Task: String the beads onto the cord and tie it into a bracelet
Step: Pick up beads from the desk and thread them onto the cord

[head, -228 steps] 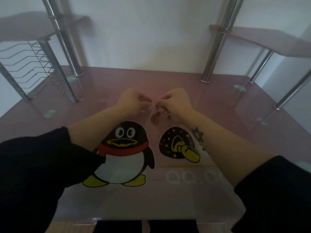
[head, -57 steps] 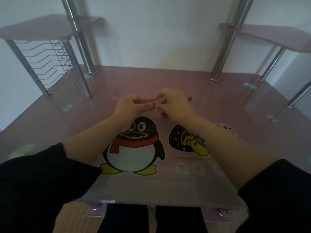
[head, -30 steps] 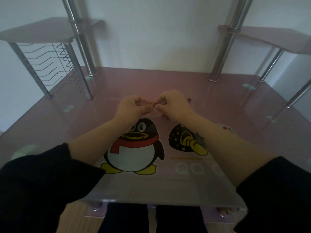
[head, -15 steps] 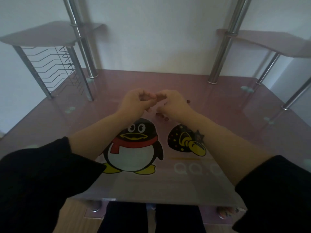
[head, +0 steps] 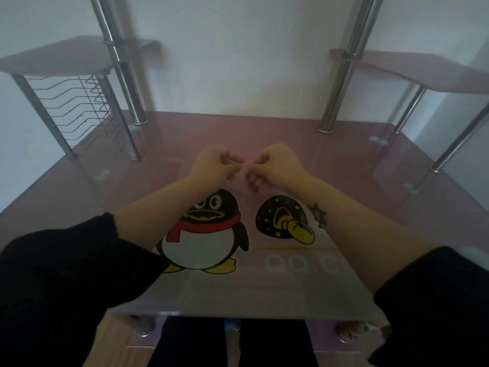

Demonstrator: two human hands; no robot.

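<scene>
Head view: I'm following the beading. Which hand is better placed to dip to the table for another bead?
Right, probably: the right hand has its lower fingers curled down nearest the glass table, by the mushroom print. The left hand pinches higher. No loose bead shows clearly.

Home room, not a lab. I'm at a pink glass bench with a cartoon penguin print (computer-desk style). It has chrome posts, a corner shelf and a wire disc rack under that. Plain white wall, wood floor.
</scene>
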